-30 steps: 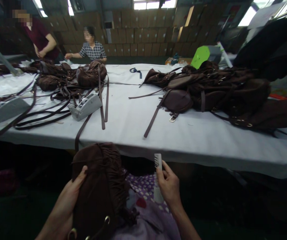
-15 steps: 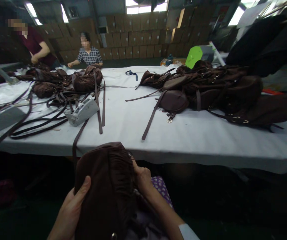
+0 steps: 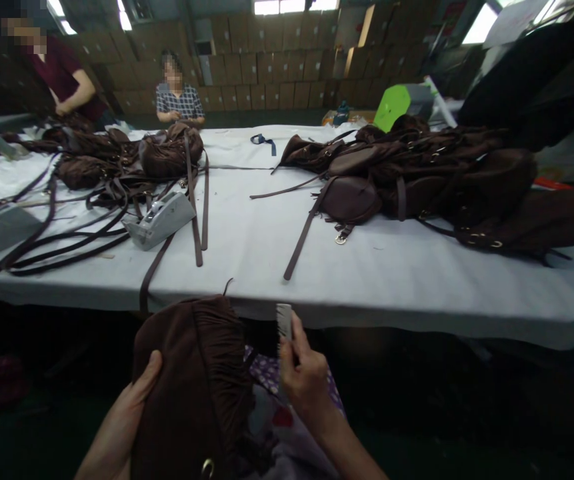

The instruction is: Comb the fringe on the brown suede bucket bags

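My left hand point(image 3: 127, 413) grips the left side of a dark brown fringed bag point(image 3: 177, 373), thumb lying across its face. The bag is tilted up in front of me below the table edge, with fringe down its right side and a brass-coloured ring near the bottom. To the right of the fringe, my right hand point(image 3: 307, 377) is closed around a small flat pale comb-like tool point(image 3: 285, 320), held upright and apart from the bag. Dark slanted marks run along the tool's left edge; its lower part is hidden by my fingers.
A white-covered table point(image 3: 237, 260) spans the view. Piles of brown bags point(image 3: 417, 167) lie right and left, straps trailing. A grey tape dispenser point(image 3: 161, 220) stands at left. Two people, one in a checked shirt point(image 3: 179, 103), are at the far side, before stacked cardboard boxes point(image 3: 267, 67).
My right hand has moved away from the bag's fringed side to the right, and the pale tool now shows in it. The bag has shifted slightly left. The checked-shirt person's arm has drawn in.
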`<state>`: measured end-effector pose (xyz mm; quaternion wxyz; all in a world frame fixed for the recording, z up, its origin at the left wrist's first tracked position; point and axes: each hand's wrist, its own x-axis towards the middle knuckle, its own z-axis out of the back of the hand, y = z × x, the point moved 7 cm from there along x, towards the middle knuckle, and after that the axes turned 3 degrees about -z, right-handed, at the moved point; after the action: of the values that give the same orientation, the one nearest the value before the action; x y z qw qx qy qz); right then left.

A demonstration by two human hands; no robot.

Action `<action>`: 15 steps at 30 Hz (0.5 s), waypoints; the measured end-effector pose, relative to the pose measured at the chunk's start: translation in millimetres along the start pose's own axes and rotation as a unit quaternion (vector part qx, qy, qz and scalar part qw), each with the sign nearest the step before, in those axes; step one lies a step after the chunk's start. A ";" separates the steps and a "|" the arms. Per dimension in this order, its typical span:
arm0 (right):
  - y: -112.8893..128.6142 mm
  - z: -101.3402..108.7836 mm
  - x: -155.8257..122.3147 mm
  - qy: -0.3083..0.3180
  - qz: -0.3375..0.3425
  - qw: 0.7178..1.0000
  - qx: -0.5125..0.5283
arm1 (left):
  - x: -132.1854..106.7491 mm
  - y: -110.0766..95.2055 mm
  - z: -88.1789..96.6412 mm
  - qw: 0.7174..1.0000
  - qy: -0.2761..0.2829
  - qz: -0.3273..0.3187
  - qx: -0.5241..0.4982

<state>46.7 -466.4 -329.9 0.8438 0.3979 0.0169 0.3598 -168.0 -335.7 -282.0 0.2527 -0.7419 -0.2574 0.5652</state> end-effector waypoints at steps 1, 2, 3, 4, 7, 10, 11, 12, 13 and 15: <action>31.8 -9.6 2.5 0.012 0.082 0.996 0.021 | -1.9 2.2 -2.9 1.000 0.006 0.007 -0.008; 59.0 -21.2 2.4 0.032 0.160 0.986 0.028 | -4.5 3.3 -5.3 1.000 0.010 0.009 -0.017; 79.1 -34.4 0.6 0.054 0.226 0.973 0.018 | -7.4 3.6 -7.2 1.000 0.014 0.009 -0.027; 90.9 -48.5 -1.8 0.078 0.270 0.960 -0.008 | -10.5 3.3 -8.2 0.999 0.016 0.008 -0.038; 82.1 -85.9 -2.1 0.133 0.262 0.946 -0.136 | -17.7 1.1 -6.2 0.997 0.017 0.005 -0.070; 51.7 -102.9 1.5 0.169 0.178 0.947 -0.207 | -19.3 2.2 -0.6 0.996 0.010 0.016 -0.093; 44.7 -105.5 2.6 0.179 0.159 0.947 -0.214 | -18.6 3.6 1.1 0.995 0.008 0.024 -0.097; 39.4 -107.4 3.8 0.188 0.143 0.947 -0.219 | -17.6 5.1 2.5 0.995 0.006 0.031 -0.099; 35.1 -109.0 5.5 0.197 0.125 0.946 -0.226 | -16.4 6.8 3.6 0.994 0.004 0.039 -0.101; 27.6 -112.0 9.9 0.212 0.093 0.942 -0.245 | -14.0 9.7 4.9 0.993 0.001 0.052 -0.102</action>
<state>2.4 -374.7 -385.0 0.8548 0.0932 0.0690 0.5059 -175.0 -351.7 -279.7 0.1461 -0.7767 -0.2742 0.5480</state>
